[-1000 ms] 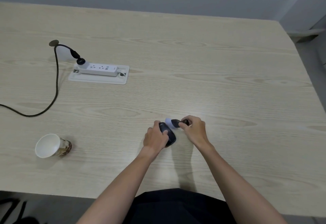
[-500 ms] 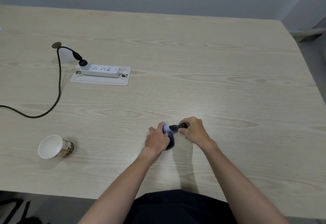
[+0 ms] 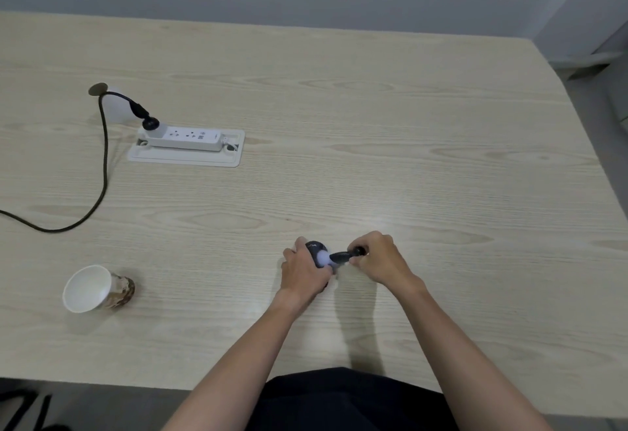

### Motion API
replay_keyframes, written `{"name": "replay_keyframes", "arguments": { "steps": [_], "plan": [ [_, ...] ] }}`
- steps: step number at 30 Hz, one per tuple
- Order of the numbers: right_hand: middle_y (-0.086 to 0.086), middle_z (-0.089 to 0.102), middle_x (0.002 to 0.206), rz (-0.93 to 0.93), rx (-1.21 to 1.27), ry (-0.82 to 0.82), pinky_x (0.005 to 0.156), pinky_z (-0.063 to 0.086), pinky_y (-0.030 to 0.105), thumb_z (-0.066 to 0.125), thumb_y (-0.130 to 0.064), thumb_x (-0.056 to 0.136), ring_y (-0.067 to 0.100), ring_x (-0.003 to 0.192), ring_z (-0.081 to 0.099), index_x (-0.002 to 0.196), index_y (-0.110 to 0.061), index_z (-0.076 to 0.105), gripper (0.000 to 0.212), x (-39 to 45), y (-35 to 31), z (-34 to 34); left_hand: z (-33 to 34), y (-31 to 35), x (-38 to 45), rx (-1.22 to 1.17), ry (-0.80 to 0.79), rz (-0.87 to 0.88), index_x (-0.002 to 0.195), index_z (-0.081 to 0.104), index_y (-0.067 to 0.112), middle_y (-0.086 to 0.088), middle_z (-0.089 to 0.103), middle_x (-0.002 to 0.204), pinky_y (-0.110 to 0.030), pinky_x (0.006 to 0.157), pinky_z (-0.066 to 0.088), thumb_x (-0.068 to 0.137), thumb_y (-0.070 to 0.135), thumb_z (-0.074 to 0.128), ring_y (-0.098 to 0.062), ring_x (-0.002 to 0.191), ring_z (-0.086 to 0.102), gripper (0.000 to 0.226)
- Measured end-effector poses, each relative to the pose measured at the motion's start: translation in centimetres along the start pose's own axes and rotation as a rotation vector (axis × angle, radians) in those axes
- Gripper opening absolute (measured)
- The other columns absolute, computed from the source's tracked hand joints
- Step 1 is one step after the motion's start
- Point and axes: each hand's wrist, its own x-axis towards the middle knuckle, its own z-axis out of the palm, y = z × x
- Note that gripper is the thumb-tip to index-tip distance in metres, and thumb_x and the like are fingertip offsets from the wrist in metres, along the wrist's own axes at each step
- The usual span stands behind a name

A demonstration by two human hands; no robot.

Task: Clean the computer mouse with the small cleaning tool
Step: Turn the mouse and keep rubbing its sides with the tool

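A black computer mouse [image 3: 314, 247] lies on the wooden table [image 3: 407, 165] near its front edge. My left hand [image 3: 304, 272] covers most of the mouse and grips it from the left. My right hand [image 3: 379, 259] pinches the black handle of a small cleaning tool [image 3: 345, 254]. The tool's pale round tip [image 3: 323, 256] rests on top of the mouse, just right of my left fingers.
A paper cup [image 3: 97, 289] lies on its side at the front left. A white power strip [image 3: 185, 138] sits in a recessed tray further back, with a black cable [image 3: 102, 172] trailing off to the left edge. The table's right edge drops to the floor.
The tool's pale tip has moved from beyond the mouse's far end onto its top. My left hand has shifted further over the mouse.
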Motion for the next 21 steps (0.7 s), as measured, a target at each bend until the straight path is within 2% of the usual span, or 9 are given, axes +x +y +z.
{"name": "replay_keyframes", "arguments": {
  "steps": [3, 4, 6, 8, 10, 13, 15, 18, 21],
  "plan": [
    [0.0, 0.071, 0.088, 0.042, -0.037, 0.003, 0.064, 0.053, 0.03, 0.076, -0.014, 0.082, 0.018, 0.076, 0.068, 0.097, -0.015, 0.08, 0.016, 0.1, 0.0, -1.0, -0.8, -0.7, 0.3, -0.087, -0.005, -0.007, 0.143, 0.032, 0.013, -0.012, 0.049, 0.129, -0.027, 0.088, 0.038, 0.079, 0.03, 0.073, -0.026, 0.119, 0.047, 0.078],
    [-0.001, 0.071, 0.087, 0.03, -0.023, 0.054, 0.063, 0.051, 0.028, 0.075, -0.014, 0.083, 0.017, 0.075, 0.067, 0.096, -0.016, 0.079, 0.014, 0.0, -0.4, -1.0, -1.0, -0.9, 0.1, -0.107, -0.002, -0.01, 0.146, 0.03, 0.011, -0.012, 0.048, 0.133, -0.021, 0.086, 0.04, 0.081, 0.03, 0.074, -0.021, 0.115, 0.048, 0.081],
    [-0.004, 0.07, 0.08, -0.03, 0.048, 0.169, 0.061, 0.048, 0.026, 0.071, -0.014, 0.088, 0.013, 0.072, 0.064, 0.093, -0.016, 0.078, 0.009, -0.2, -1.5, -0.8, -1.1, -1.1, 0.1, -0.137, -0.007, -0.015, 0.146, 0.031, 0.011, -0.011, 0.048, 0.135, -0.004, 0.062, 0.042, 0.083, 0.026, 0.074, -0.01, 0.096, 0.052, 0.078],
    [-0.005, 0.068, 0.078, -0.086, 0.09, 0.188, 0.062, 0.048, 0.026, 0.068, -0.014, 0.09, 0.012, 0.073, 0.063, 0.092, -0.014, 0.077, 0.009, -0.3, -2.4, -0.3, -1.1, -1.1, 0.0, -0.15, -0.013, -0.011, 0.145, 0.031, 0.012, -0.01, 0.05, 0.133, -0.006, 0.05, 0.041, 0.084, 0.026, 0.073, -0.009, 0.093, 0.053, 0.075],
    [-0.003, 0.069, 0.082, -0.107, 0.061, 0.1, 0.063, 0.047, 0.024, 0.069, -0.012, 0.089, 0.014, 0.075, 0.063, 0.093, -0.013, 0.078, 0.01, -0.4, -2.9, -0.3, -1.2, -1.0, -0.1, -0.158, -0.012, -0.005, 0.143, 0.031, 0.014, -0.011, 0.052, 0.131, -0.009, 0.064, 0.041, 0.082, 0.03, 0.073, -0.017, 0.105, 0.055, 0.076],
    [-0.003, 0.066, 0.077, -0.058, 0.001, -0.035, 0.057, 0.044, 0.023, 0.069, -0.007, 0.081, 0.015, 0.069, 0.061, 0.089, -0.012, 0.08, 0.015, 0.2, -3.1, -1.5, -1.4, -0.9, -0.2, -0.169, -0.023, -0.01, 0.139, 0.032, 0.017, -0.013, 0.055, 0.128, -0.027, 0.082, 0.044, 0.076, 0.036, 0.073, -0.026, 0.114, 0.055, 0.078],
    [-0.001, 0.067, 0.078, -0.055, -0.044, -0.046, 0.057, 0.045, 0.025, 0.069, -0.007, 0.08, 0.016, 0.068, 0.061, 0.089, -0.012, 0.079, 0.015, 0.5, -3.3, -2.1, -1.5, -0.9, -0.2, -0.168, -0.024, -0.012, 0.138, 0.032, 0.017, -0.013, 0.055, 0.126, -0.028, 0.081, 0.044, 0.076, 0.036, 0.073, -0.026, 0.112, 0.056, 0.076],
    [0.001, 0.069, 0.09, -0.089, -0.019, 0.066, 0.067, 0.051, 0.03, 0.069, -0.01, 0.087, 0.02, 0.081, 0.065, 0.097, -0.014, 0.078, 0.013, 0.4, -3.4, -2.0, -1.6, -0.9, 0.0, -0.16, -0.028, -0.014, 0.14, 0.032, 0.016, -0.013, 0.056, 0.125, -0.022, 0.071, 0.044, 0.077, 0.035, 0.072, -0.023, 0.105, 0.059, 0.077],
    [0.003, 0.071, 0.093, -0.046, -0.044, 0.003, 0.07, 0.057, 0.036, 0.068, -0.009, 0.083, 0.022, 0.083, 0.067, 0.094, -0.013, 0.078, 0.015, 0.3, -3.0, -1.8, -1.6, -0.9, 0.3, -0.158, -0.036, -0.007, 0.139, 0.033, 0.017, -0.014, 0.055, 0.126, -0.026, 0.078, 0.045, 0.077, 0.034, 0.074, -0.025, 0.107, 0.058, 0.076]
  ]
}}
